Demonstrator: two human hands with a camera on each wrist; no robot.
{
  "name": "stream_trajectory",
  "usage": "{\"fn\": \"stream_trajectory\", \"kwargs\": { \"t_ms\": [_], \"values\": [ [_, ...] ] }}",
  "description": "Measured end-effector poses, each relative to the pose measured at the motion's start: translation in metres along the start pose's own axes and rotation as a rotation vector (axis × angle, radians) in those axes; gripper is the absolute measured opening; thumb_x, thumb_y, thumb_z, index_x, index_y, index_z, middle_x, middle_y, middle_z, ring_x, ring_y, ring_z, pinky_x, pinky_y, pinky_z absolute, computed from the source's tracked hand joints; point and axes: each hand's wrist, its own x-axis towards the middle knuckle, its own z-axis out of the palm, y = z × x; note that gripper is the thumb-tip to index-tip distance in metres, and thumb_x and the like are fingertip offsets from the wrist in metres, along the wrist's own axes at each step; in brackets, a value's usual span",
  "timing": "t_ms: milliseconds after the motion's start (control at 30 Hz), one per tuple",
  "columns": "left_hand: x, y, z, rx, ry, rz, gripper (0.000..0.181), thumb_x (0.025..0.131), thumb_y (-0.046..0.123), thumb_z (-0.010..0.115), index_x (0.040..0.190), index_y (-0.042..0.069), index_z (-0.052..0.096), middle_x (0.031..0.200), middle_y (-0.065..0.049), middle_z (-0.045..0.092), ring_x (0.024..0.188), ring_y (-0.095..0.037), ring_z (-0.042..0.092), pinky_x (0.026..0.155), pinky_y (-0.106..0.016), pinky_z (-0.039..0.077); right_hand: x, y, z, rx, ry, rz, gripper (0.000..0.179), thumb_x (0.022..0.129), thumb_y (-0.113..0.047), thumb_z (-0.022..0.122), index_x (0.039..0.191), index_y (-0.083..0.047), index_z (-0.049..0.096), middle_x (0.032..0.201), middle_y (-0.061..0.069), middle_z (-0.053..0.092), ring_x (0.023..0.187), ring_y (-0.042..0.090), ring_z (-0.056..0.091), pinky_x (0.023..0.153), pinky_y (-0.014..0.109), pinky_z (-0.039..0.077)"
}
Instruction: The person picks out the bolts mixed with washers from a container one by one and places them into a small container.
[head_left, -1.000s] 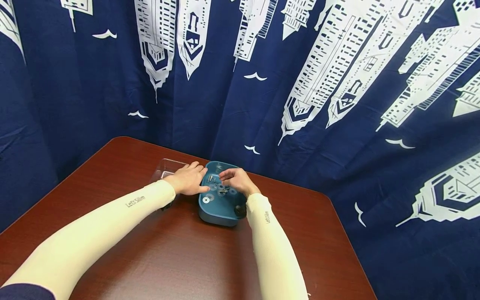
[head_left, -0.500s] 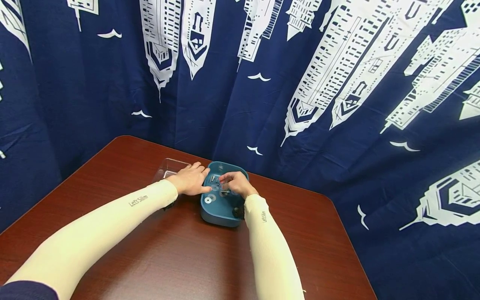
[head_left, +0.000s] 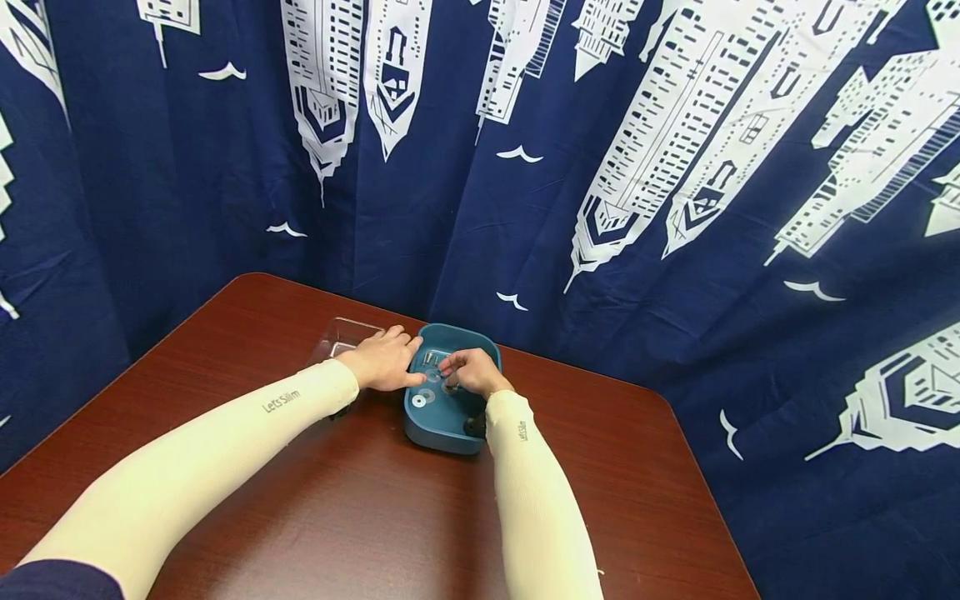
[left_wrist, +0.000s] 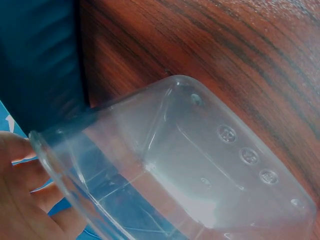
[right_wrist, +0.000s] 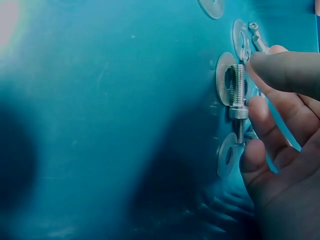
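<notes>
My right hand [head_left: 472, 371] reaches into a blue tub [head_left: 441, 442]. In the right wrist view its thumb and a finger pinch at the edge of a flat washer [right_wrist: 239, 34], the other fingers loosely bent. Below the thumb a threaded bolt [right_wrist: 238, 87] overlaps another washer [right_wrist: 222, 80]; a further washer [right_wrist: 226, 157] lies near the lower fingertips. Small screws [right_wrist: 255, 32] are partly hidden behind the fingers. My left hand [head_left: 384, 362] lies spread at the tub's left rim, fingers extended, overlapping the clear plastic container [left_wrist: 200, 165] beside the tub.
A white washer [head_left: 419, 401] lies in the tub's near left, with small metal screws [head_left: 431, 358] farther back. A dark round thing [head_left: 474, 425] sits by the right wrist. The brown table [head_left: 360, 517] ends at a blue patterned curtain [head_left: 420, 208] behind.
My right hand has shifted slightly, its fingers lower in the tub. The left hand stays at the rim. The whole head view has drifted a little.
</notes>
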Motion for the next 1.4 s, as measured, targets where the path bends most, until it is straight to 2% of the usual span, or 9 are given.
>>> {"fn": "stream_trajectory", "kwargs": {
  "t_ms": [367, 500, 633, 800, 1000, 1200, 1400],
  "values": [
    [0.001, -0.001, 0.0, -0.006, 0.001, -0.006, 0.084, 0.094, 0.057, 0.057, 0.154, 0.001, 0.037, 0.148, -0.02, 0.049, 0.144, -0.038, 0.035, 0.119, -0.056, 0.028, 0.003, 0.005, 0.008, 0.028, 0.052, -0.004, 0.027, 0.079, 0.012, 0.069, 0.103, 0.002, 0.075, 0.097, 0.014, 0.076, 0.086, 0.018, 0.07, 0.081, 0.031, 0.058],
    [0.001, -0.001, -0.001, -0.009, -0.001, -0.013, 0.084, 0.094, 0.057, 0.057, 0.154, 0.001, 0.037, 0.149, -0.02, 0.048, 0.144, -0.038, 0.035, 0.119, -0.055, 0.028, 0.004, 0.006, 0.008, 0.042, 0.062, -0.002, 0.024, 0.078, 0.013, 0.07, 0.098, 0.0, 0.075, 0.089, 0.011, 0.074, 0.077, 0.017, 0.068, 0.076, 0.031, 0.059],
    [0.0, 0.0, -0.001, -0.006, -0.003, -0.017, 0.084, 0.094, 0.057, 0.057, 0.154, 0.001, 0.037, 0.148, -0.02, 0.049, 0.143, -0.038, 0.036, 0.118, -0.055, 0.029, 0.005, 0.006, 0.007, 0.01, 0.074, -0.008, 0.021, 0.076, 0.011, 0.073, 0.093, -0.002, 0.074, 0.08, 0.005, 0.071, 0.07, 0.014, 0.064, 0.068, 0.027, 0.057],
    [0.0, 0.001, -0.001, -0.003, -0.011, -0.022, 0.085, 0.094, 0.058, 0.057, 0.155, 0.002, 0.036, 0.148, -0.019, 0.049, 0.142, -0.038, 0.036, 0.119, -0.055, 0.029, 0.007, 0.007, 0.008, -0.075, 0.107, -0.002, 0.022, 0.075, 0.006, 0.078, 0.094, -0.004, 0.076, 0.081, 0.005, 0.07, 0.073, 0.014, 0.061, 0.068, 0.025, 0.054],
    [0.001, 0.0, -0.001, -0.011, -0.014, -0.026, 0.086, 0.094, 0.058, 0.057, 0.155, 0.002, 0.035, 0.149, -0.019, 0.049, 0.144, -0.038, 0.035, 0.119, -0.055, 0.028, 0.005, 0.006, 0.01, -0.159, 0.163, -0.018, 0.016, 0.079, 0.002, 0.074, 0.094, -0.004, 0.077, 0.081, 0.005, 0.071, 0.072, 0.013, 0.059, 0.067, 0.024, 0.052],
    [0.002, 0.0, 0.0, -0.007, -0.02, -0.033, 0.086, 0.094, 0.058, 0.056, 0.155, 0.002, 0.034, 0.15, -0.019, 0.048, 0.145, -0.037, 0.034, 0.12, -0.055, 0.027, 0.003, 0.004, 0.011, -0.161, 0.191, -0.014, 0.013, 0.082, 0.001, 0.073, 0.093, -0.004, 0.077, 0.079, 0.005, 0.072, 0.071, 0.011, 0.06, 0.065, 0.022, 0.05],
    [0.002, 0.001, -0.001, -0.014, -0.031, -0.036, 0.085, 0.095, 0.057, 0.057, 0.155, 0.001, 0.034, 0.151, -0.02, 0.047, 0.146, -0.038, 0.033, 0.12, -0.055, 0.027, 0.005, 0.007, 0.013, -0.113, 0.186, 0.017, 0.014, 0.08, 0.001, 0.075, 0.093, -0.004, 0.078, 0.079, 0.004, 0.073, 0.07, 0.011, 0.059, 0.063, 0.021, 0.048]
  ]
}}
